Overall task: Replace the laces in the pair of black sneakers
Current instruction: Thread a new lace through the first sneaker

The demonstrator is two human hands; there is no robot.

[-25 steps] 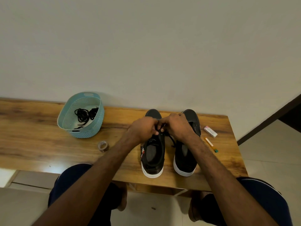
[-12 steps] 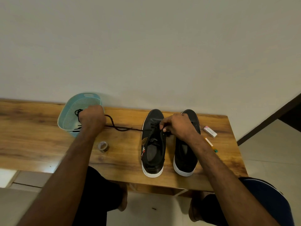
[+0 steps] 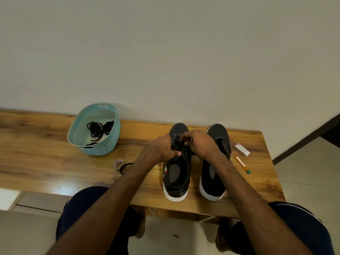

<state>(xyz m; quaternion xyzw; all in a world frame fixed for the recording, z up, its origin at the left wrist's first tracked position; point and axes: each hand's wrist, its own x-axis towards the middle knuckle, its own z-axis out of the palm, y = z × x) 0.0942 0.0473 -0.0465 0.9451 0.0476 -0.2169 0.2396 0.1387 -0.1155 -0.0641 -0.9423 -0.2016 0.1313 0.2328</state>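
Two black sneakers with white soles stand side by side on the wooden table [image 3: 46, 162], toes toward the wall. Over the eyelets of the left sneaker [image 3: 176, 173] both hands meet. My left hand [image 3: 161, 150] has its fingers curled at the black lace [image 3: 177, 143] there, and my right hand [image 3: 199, 144] pinches the same lace from the other side. A loose stretch of black lace [image 3: 127, 165] trails out from under my left forearm. The right sneaker [image 3: 214, 181] shows bare eyelets and is partly covered by my right forearm.
A light blue woven basket [image 3: 77, 131] with coiled black laces stands at the back left. A small tape roll [image 3: 117, 164] lies near the trailing lace. A white box [image 3: 242, 149] and an orange pen [image 3: 242, 165] lie right of the sneakers. My knees are below the table's front edge.
My left hand has come back from beside the basket to the left sneaker's eyelets. The lace that was stretched toward the basket now lies slack near the tape roll.
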